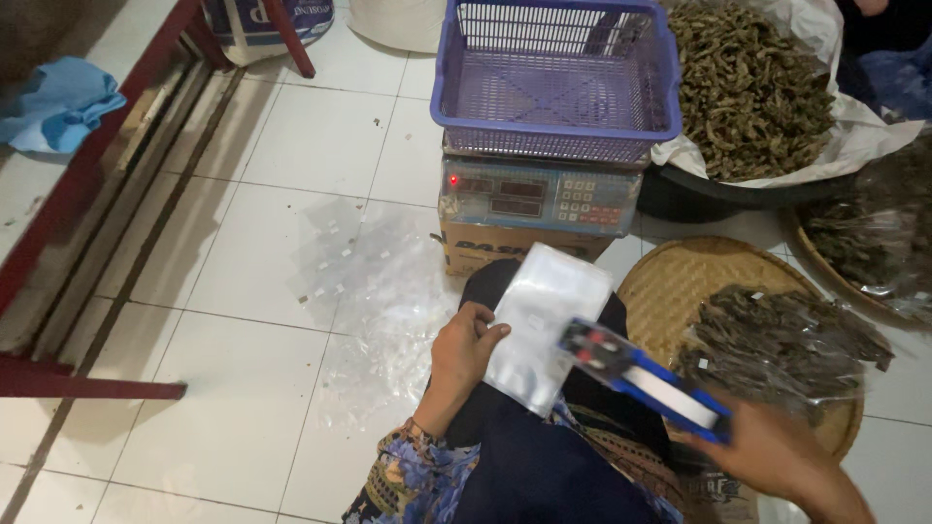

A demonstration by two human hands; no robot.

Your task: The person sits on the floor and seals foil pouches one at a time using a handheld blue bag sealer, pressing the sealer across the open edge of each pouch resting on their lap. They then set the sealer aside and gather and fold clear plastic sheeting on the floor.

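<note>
At centre frame, left hand (pixel 464 351) pinches an empty bag (pixel 540 318), right hand (pixel 777 456) grips a stapler (pixel 641 380); nothing stapled, basket (pixel 555 136) empty.

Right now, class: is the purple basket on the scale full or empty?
Empty: the purple basket shows only its bare mesh floor, sitting atop the scale.

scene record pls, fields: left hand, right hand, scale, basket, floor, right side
left hand: left hand holds a clear plastic bag by its edge
right hand: right hand in a closed grip on a blue tool, blurred, its tip at the bag
scale: digital scale on a cardboard box
basket: purple basket on the scale
floor: loose clear bags on white tiles
right side: woven tray with filled packets; dried goods in a lined tub
</note>
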